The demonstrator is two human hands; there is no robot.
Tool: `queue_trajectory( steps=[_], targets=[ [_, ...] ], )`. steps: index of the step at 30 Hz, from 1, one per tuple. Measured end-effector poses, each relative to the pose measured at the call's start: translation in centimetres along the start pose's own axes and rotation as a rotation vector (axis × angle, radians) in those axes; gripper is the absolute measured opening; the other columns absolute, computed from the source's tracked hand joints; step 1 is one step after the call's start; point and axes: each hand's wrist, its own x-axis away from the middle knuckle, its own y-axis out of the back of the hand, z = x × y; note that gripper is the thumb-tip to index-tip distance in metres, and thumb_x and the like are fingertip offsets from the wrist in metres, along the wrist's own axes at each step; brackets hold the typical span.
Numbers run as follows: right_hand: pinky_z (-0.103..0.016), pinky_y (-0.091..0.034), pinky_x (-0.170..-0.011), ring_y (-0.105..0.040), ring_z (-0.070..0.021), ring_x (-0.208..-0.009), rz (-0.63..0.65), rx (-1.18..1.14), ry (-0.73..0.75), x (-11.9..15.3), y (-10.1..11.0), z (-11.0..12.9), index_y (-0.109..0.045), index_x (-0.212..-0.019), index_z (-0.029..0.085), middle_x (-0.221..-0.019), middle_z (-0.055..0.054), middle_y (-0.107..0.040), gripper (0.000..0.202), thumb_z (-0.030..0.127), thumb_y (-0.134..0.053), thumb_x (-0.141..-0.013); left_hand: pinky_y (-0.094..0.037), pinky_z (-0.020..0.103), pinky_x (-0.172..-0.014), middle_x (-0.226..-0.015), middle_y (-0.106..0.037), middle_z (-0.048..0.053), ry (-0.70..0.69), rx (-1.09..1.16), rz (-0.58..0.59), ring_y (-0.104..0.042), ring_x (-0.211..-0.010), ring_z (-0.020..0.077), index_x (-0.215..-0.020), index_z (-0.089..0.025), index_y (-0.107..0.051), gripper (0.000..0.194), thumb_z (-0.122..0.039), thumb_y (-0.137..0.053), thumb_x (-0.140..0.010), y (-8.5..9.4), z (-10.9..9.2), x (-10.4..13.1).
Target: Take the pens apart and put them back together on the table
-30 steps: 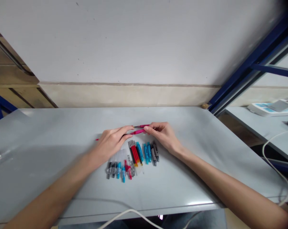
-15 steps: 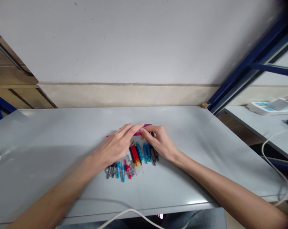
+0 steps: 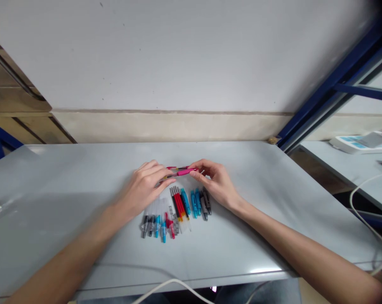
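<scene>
Because the pink pen (image 3: pixel 185 172) sits near the centre of the frame, held only by fingertips towards its ends, an uneven twist could make it slip. The left hand (image 3: pixel 146 181) appears to pinch its clear end between thumb and fingers; the right hand (image 3: pixel 221 183) pinches the pink end. Another slim piece (image 3: pixel 180 168) shows just behind, where curled fingers could knock it. Just below centre, red refills (image 3: pixel 179 204) and blue pieces (image 3: pixel 194 203) could roll across the grey table (image 3: pixel 257 177) if something dropped among them.
</scene>
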Motion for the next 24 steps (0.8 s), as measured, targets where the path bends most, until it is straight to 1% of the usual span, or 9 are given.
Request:
queue_trajectory(
  steps=[2, 5, 6, 9, 12, 15, 18, 22, 24],
  targets=[
    [-0.03, -0.043, -0.071, -0.053, -0.0155, -0.074, 0.006, -0.001, -0.018, 0.04, -0.07, -0.05, -0.072, -0.093, 0.018, -0.085, -0.003, -0.067, 0.022, 0.039, -0.063, -0.094, -0.046, 0.033, -0.08, -0.092, -0.07, 0.004, -0.013, 0.032, -0.006, -0.056, -0.085, 0.0181, -0.107, -0.019, -0.068, 0.017, -0.03, -0.057, -0.1, -0.18, -0.04, -0.03],
    [-0.028, -0.038, -0.064, -0.046, -0.0136, -0.065, 0.004, 0.009, -0.071, 0.09, -0.23, -0.05, -0.068, -0.075, 0.017, -0.069, 0.0, -0.058, 0.037, 0.046, -0.059, -0.096, -0.046, 0.034, -0.082, -0.094, -0.07, 0.005, -0.021, 0.051, -0.013, -0.057, -0.088, 0.0185, -0.106, -0.018, -0.068, 0.015, -0.027, -0.058, -0.099, -0.35, -0.04, -0.01],
    [-0.028, -0.036, -0.062, -0.044, -0.0131, -0.063, -0.001, 0.008, -0.084, 0.09, -0.26, -0.04, -0.066, -0.071, 0.016, -0.066, 0.001, -0.055, 0.041, 0.048, -0.057, -0.096, -0.047, 0.035, -0.083, -0.095, -0.07, 0.005, -0.021, 0.055, -0.013, -0.057, -0.089, 0.0188, -0.105, -0.018, -0.068, 0.014, -0.027, -0.059, -0.099, -0.37, -0.02, 0.01],
    [-0.028, -0.034, -0.061, -0.042, -0.0131, -0.064, -0.032, -0.024, -0.086, -0.02, -0.19, -0.03, -0.068, -0.078, 0.016, -0.068, 0.001, -0.054, 0.036, 0.046, -0.059, -0.095, -0.047, 0.035, -0.083, -0.097, -0.071, 0.006, -0.008, 0.064, -0.009, -0.058, -0.091, 0.0196, -0.109, -0.018, -0.068, 0.017, -0.029, -0.062, -0.097, -0.38, 0.12, 0.05],
    [-0.028, -0.032, -0.059, -0.041, -0.0132, -0.064, -0.064, -0.058, -0.091, -0.15, 0.03, -0.16, -0.069, -0.087, 0.017, -0.071, 0.001, -0.052, 0.03, 0.045, -0.061, -0.094, -0.047, 0.035, -0.083, -0.096, -0.07, 0.006, 0.008, 0.065, -0.017, -0.058, -0.09, 0.0193, -0.111, -0.018, -0.068, 0.018, -0.028, -0.06, -0.098, -0.31, 0.23, 0.04],
    [-0.028, -0.026, -0.055, -0.034, -0.0122, -0.059, -0.055, -0.044, -0.126, -0.13, 0.18, -0.39, -0.065, -0.076, 0.017, -0.064, 0.003, -0.044, 0.036, 0.048, -0.059, -0.094, -0.047, 0.035, -0.083, -0.093, -0.07, 0.005, 0.014, 0.058, -0.024, -0.056, -0.09, 0.0191, -0.106, -0.018, -0.068, 0.015, -0.026, -0.058, -0.099, -0.21, 0.15, -0.03],
    [-0.028, -0.023, -0.054, -0.03, -0.0116, -0.057, -0.043, -0.028, -0.143, -0.08, 0.25, -0.54, -0.058, -0.066, 0.018, -0.06, 0.004, -0.038, 0.045, 0.05, -0.055, -0.097, -0.046, 0.035, -0.083, -0.092, -0.069, 0.005, 0.015, 0.046, -0.033, -0.056, -0.09, 0.0194, -0.101, -0.016, -0.068, 0.014, -0.028, -0.061, -0.098, -0.2, 0.06, -0.08],
    [-0.027, -0.029, -0.057, -0.038, -0.0123, -0.061, -0.045, -0.073, -0.114, -0.17, 0.36, -0.68, -0.062, -0.079, 0.018, -0.067, 0.003, -0.045, 0.033, 0.046, -0.058, -0.096, -0.046, 0.034, -0.083, -0.091, -0.07, 0.004, 0.043, 0.042, -0.024, -0.056, -0.089, 0.0189, -0.099, -0.017, -0.068, 0.015, -0.03, -0.06, -0.098, -0.33, 0.28, -0.02],
    [-0.028, -0.028, -0.055, -0.037, -0.0123, -0.06, -0.035, -0.067, -0.127, -0.23, 0.42, -0.83, -0.062, -0.077, 0.018, -0.066, 0.003, -0.046, 0.034, 0.047, -0.058, -0.096, -0.045, 0.034, -0.082, -0.089, -0.07, 0.003, 0.05, 0.044, -0.018, -0.055, -0.088, 0.0188, -0.097, -0.018, -0.068, 0.015, -0.029, -0.059, -0.099, -0.34, 0.38, -0.01]
  ],
)
